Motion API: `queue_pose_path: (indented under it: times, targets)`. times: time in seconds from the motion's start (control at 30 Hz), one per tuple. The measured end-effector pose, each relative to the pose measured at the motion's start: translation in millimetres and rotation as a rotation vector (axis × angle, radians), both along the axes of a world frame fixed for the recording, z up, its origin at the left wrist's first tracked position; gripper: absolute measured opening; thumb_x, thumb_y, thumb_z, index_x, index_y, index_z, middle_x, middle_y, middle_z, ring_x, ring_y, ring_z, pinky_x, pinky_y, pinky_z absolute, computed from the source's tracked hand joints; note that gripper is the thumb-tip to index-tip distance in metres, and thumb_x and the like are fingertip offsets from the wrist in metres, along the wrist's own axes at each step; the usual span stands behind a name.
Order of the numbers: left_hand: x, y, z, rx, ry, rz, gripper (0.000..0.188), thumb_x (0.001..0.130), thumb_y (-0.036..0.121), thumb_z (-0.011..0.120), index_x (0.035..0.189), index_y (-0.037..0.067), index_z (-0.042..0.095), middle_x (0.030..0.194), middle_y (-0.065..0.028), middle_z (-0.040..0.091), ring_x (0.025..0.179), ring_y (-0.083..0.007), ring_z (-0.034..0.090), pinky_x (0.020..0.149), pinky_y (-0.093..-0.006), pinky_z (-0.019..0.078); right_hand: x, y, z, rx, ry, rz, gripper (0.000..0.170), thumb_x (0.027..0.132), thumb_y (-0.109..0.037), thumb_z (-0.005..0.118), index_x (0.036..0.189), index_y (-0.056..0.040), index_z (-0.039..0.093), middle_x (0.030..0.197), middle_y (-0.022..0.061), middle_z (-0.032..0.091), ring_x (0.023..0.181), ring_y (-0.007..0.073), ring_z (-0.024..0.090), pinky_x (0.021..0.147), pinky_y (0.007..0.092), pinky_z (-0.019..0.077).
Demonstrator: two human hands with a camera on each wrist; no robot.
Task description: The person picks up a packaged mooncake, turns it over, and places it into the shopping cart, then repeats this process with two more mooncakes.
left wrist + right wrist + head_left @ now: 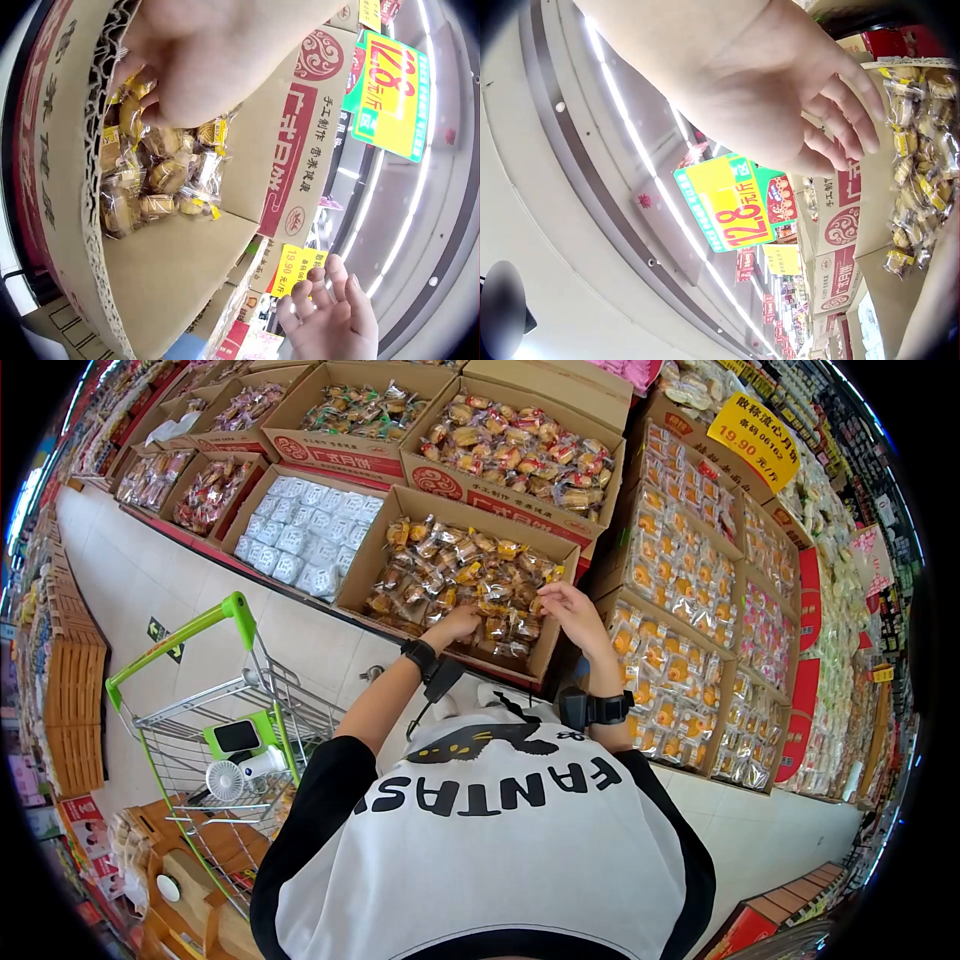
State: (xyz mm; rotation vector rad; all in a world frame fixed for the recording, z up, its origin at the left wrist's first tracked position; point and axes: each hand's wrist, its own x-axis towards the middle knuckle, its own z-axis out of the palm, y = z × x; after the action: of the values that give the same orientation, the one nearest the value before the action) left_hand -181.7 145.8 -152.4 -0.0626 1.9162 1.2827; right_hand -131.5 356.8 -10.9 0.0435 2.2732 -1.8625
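An open cardboard box [350,585] holds many clear-wrapped brown pastries [440,565] with yellow labels. My left hand [458,624] reaches into its near side, fingers among the packets; in the left wrist view that hand [202,67] has fingertips touching a wrapped pastry [131,116], and whether it grips one is unclear. My right hand [570,610] hovers at the box's right edge; in the right wrist view that hand [780,105] has loosely bent, spread fingers and holds nothing, beside the packets [915,187].
More boxes of wrapped pastries [520,450] stand behind, white packets [305,530] to the left, and trays of orange-centred packets [675,570] to the right. A shopping cart [240,700] with a small fan [225,780] stands at my left. A yellow price sign [755,440] rises at the upper right.
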Motion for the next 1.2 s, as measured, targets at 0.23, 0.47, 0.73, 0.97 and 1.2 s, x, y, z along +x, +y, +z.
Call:
queue_pose_path:
  times: [0.23, 0.47, 0.73, 0.97, 1.2]
  targets:
    - [0.4, 0.4, 1.2, 0.017, -0.018, -0.003, 0.044, 0.081, 0.017, 0.044, 0.120, -0.002, 0.038, 0.086, -0.0103, 0.053, 0.070, -0.0200, 0.055, 0.057, -0.0307, 0.0483, 0.5, -0.5, -4.8, 0.043, -0.010, 0.048, 0.017, 0.082, -0.014, 0.050, 0.097, -0.0056, 0.053, 0.084, 0.0019, 0.054, 0.077, 0.0103, 0.054, 0.067, 0.0212, 0.0411]
    - [-5.3, 0.0, -12.7, 0.046, -0.058, -0.106, 0.039, 0.081, 0.018, 0.044, 0.115, -0.001, 0.041, 0.086, -0.0113, 0.054, 0.070, -0.0190, 0.055, 0.056, -0.0291, 0.0491, 1.5, 0.4, -4.9, 0.035, -0.018, 0.048, 0.017, 0.083, -0.014, 0.050, 0.097, -0.0057, 0.053, 0.085, 0.0015, 0.054, 0.077, 0.0101, 0.053, 0.068, 0.0214, 0.0409]
    - [2.1, 0.6, 9.5, 0.081, -0.094, 0.055, 0.038, 0.082, 0.018, 0.043, 0.114, -0.002, 0.042, 0.093, -0.0124, 0.055, 0.079, -0.0202, 0.057, 0.057, -0.0286, 0.0497, 1.6, -0.2, -9.5, 0.054, 0.003, 0.064, 0.017, 0.083, -0.014, 0.050, 0.097, -0.0058, 0.053, 0.085, 0.0014, 0.054, 0.077, 0.0099, 0.053, 0.067, 0.0216, 0.0409]
    - [0.2, 1.3, 9.0, 0.040, -0.042, -0.049, 0.039, 0.082, 0.018, 0.042, 0.117, -0.001, 0.040, 0.096, -0.0124, 0.055, 0.077, -0.0179, 0.057, 0.055, -0.0272, 0.0493, 3.1, -1.9, -5.7, 0.037, -0.023, 0.069, 0.017, 0.083, -0.014, 0.049, 0.097, -0.0058, 0.053, 0.086, 0.0019, 0.054, 0.078, 0.0104, 0.054, 0.067, 0.0216, 0.0410]
    - [1.7, 0.5, 19.9, 0.130, -0.144, 0.047, 0.038, 0.083, 0.021, 0.042, 0.118, 0.005, 0.042, 0.090, -0.0092, 0.057, 0.069, -0.0146, 0.056, 0.054, -0.0252, 0.0478, 3.6, -4.7, -4.2, 0.061, -0.024, 0.078, 0.018, 0.082, -0.014, 0.050, 0.098, -0.0060, 0.052, 0.086, 0.0020, 0.054, 0.078, 0.0104, 0.054, 0.068, 0.0222, 0.0412]
